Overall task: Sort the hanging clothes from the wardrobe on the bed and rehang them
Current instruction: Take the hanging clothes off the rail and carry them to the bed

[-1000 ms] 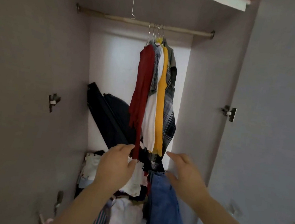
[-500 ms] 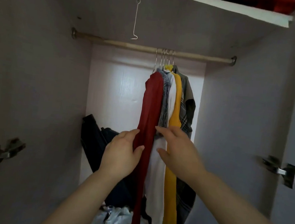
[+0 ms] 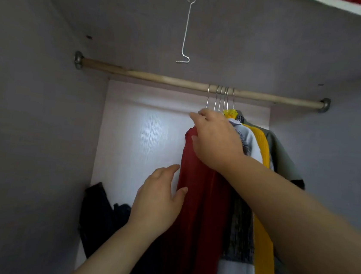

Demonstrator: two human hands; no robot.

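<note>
Reaching over the long dark-red cloth garment (image 3: 201,206), leftmost under the pale wooden rod (image 3: 148,76), the right hand (image 3: 217,141) is covering its shoulder; pinching or not, I cannot tell. Fingers relaxed, the left hand (image 3: 158,202) is brushing its edge. Probably limp and light; taking the thin wire hook (image 3: 208,97) is seeming safest.

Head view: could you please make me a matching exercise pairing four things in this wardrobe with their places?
Things:
1 red garment
2 yellow garment
3 wire hook
4 right hand

Places:
A hanging from the top panel
B just below the hanger necks
C leftmost on the rail
D between the white garment and the green garment

Pairs: 1-C; 2-D; 3-A; 4-B.
</note>
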